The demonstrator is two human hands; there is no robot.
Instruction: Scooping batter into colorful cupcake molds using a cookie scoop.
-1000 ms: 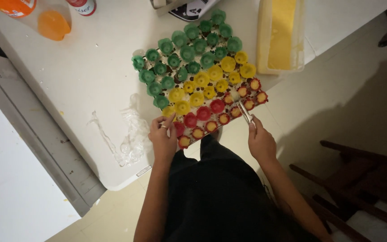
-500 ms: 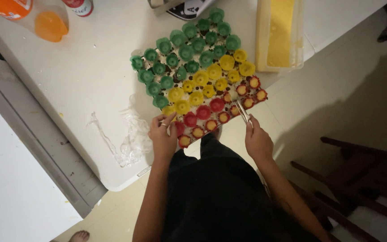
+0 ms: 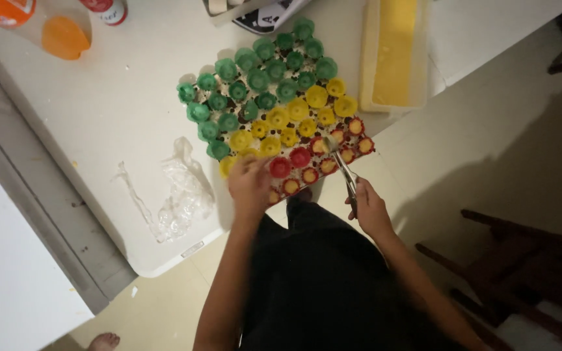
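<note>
White tabletop [image 3: 118, 97] carries the work; on it lies a mat of bottle caps [image 3: 274, 107] joined in bands, green at the far end, yellow in the middle, red nearest me, its long axis running away from my body and slightly to the right. Beside it on the right sits a long yellow tray [image 3: 395, 52]; crumpled clear plastic [image 3: 180, 195] lies to the left of the near corner. Left hand [image 3: 250, 185] rests on the near left corner of the mat, fingers curled down over the red and yellow caps there, pressing rather than gripping as far as I can tell. Right hand [image 3: 369, 208] is at the near right edge, fingers closed around a thin metal tool [image 3: 343, 170]. Tool points up and left from the hand, tip among the red caps [image 3: 323, 153], just ahead of my fingers.
</note>
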